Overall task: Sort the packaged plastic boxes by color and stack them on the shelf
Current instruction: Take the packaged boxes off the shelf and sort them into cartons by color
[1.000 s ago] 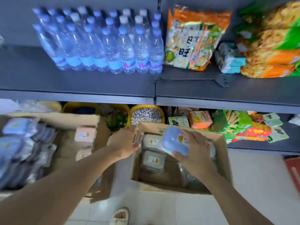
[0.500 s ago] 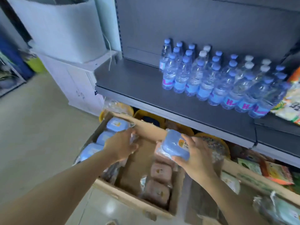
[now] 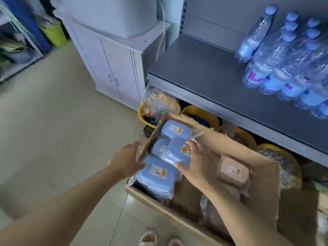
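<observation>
Blue box now lowered among the carton's blue ones, right hand gripping (fingers curled), left hand spread.

Pale tiled floor; white cabinet beside grey shelving; perhaps daylight.

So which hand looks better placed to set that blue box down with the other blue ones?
The right hand: it already grips the blue box directly above the blue stack in the carton. The left hand is open, resting at the carton's flap, holding nothing.
</observation>
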A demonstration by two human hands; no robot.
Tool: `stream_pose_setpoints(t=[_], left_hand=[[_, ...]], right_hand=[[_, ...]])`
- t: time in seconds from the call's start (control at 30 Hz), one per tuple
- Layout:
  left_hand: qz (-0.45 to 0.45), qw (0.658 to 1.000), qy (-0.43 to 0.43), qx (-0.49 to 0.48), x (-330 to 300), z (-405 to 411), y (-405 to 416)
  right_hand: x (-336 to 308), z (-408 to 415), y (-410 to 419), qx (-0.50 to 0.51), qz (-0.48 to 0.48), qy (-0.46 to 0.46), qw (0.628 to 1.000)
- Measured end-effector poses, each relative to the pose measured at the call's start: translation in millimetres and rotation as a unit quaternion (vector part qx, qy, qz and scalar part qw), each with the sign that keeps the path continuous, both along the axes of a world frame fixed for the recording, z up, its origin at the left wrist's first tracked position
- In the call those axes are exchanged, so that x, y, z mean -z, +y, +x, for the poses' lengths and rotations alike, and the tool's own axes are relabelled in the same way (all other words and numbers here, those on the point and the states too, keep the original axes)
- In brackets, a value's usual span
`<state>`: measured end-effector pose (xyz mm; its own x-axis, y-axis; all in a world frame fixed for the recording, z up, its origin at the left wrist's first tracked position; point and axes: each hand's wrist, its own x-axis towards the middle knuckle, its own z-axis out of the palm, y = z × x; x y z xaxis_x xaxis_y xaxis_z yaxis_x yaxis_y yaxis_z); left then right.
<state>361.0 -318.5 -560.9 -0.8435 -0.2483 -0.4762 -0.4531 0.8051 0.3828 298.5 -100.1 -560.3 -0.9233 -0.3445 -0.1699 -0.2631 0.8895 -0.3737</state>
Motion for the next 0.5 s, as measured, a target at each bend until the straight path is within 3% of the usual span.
stream_pose_setpoints(t=[0.27, 0.5], left_hand=[[0.075, 0.996, -0.040, -0.035, 52.3, -6.7, 4.9], [0.096, 0.993, -0.042, -0.053, 59.0, -4.7, 10.8]], right_hand=[[55.1, -27.4, -52.2, -0.024, 0.029, -0.030, 0.999], [69.3, -21.0, -39.5, -0.062, -0.043, -0.021, 0.997]])
